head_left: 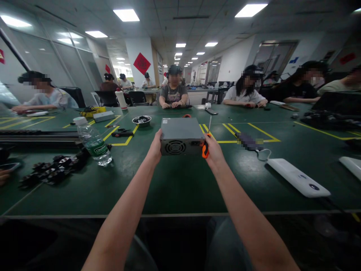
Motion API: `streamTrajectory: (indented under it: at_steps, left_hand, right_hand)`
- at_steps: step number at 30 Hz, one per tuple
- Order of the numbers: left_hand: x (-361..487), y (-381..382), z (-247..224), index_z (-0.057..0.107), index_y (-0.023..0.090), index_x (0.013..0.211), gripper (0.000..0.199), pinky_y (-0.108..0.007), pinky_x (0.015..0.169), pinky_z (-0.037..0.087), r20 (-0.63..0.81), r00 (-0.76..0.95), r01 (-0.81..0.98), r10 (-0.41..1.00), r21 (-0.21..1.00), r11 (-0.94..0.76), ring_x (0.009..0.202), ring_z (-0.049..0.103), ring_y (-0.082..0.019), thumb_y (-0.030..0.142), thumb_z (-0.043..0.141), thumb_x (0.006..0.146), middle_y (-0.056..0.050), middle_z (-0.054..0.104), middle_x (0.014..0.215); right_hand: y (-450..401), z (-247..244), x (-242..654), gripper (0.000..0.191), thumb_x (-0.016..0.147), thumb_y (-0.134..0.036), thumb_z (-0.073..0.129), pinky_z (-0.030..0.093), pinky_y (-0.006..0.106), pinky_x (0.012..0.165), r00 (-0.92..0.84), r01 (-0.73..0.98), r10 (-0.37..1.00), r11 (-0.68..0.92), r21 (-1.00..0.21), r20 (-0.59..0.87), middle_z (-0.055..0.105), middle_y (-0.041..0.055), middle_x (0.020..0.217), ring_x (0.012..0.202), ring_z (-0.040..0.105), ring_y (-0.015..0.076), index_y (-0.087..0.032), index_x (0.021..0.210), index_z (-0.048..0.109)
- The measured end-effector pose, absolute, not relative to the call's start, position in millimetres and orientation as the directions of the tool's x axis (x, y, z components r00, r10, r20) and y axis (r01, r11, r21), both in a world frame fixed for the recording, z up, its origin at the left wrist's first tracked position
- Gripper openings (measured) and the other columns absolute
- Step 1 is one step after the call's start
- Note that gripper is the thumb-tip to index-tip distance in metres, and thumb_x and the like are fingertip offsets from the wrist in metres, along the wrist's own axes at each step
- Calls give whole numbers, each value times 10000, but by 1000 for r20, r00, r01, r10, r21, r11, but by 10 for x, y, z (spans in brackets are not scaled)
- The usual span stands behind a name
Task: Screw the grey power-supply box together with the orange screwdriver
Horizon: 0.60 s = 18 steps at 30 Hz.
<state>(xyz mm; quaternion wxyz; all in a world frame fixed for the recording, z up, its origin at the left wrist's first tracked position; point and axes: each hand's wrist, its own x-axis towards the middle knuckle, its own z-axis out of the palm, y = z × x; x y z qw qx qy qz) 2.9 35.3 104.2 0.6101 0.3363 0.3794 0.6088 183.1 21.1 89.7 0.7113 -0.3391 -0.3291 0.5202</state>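
A grey metal computer power supply [182, 130] is held between my two hands over the green table, its round fan grille and power socket facing me. My left hand [156, 145] is closed on its left side. On the other side my right hand [213, 149] grips the right edge and also holds a screwdriver [205, 146] with an orange and black handle, its thin shaft pointing up and away. The fingertips behind the power supply are hidden.
Left of me, a water bottle [93, 143] stands by a pile of black parts [56, 169]. Beyond the power supply is a metal bowl [141, 120] of small dark pieces. A white power bank [297, 177] lies to the right. Several people sit around the green table [180, 188].
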Motion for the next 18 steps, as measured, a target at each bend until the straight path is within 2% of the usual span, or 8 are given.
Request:
streamTrajectory:
  at_steps: [5, 9, 18]
  left_hand:
    - [-39, 480, 474, 613, 163, 865, 341, -273, 621, 529, -175, -70, -462, 982, 878, 123, 608, 638, -151, 454, 439, 823, -9, 653, 668]
    - [-81, 529, 158, 609, 149, 866, 348, -256, 613, 519, -260, -48, -458, 964, 864, 210, 629, 639, -155, 452, 445, 816, -15, 652, 659]
    - [-94, 543, 83, 607, 168, 921, 342, -243, 655, 502, -258, -101, -477, 961, 860, 181, 646, 631, -131, 463, 473, 810, -9, 666, 748]
  right_hand:
    - [308, 443, 1759, 93, 719, -276, 594, 496, 187, 518, 227, -516, 974, 131, -846, 12, 641, -46, 644, 649, 643, 108, -215, 788, 580]
    - [337, 177, 1729, 105, 709, -304, 605, 482, 175, 478, 214, -491, 976, 68, -868, -45, 634, -52, 621, 606, 637, 102, -220, 763, 572]
    - [335, 50, 1727, 152, 723, -361, 587, 482, 189, 476, 238, -438, 970, 61, -897, -50, 630, -47, 644, 641, 641, 114, -232, 799, 558]
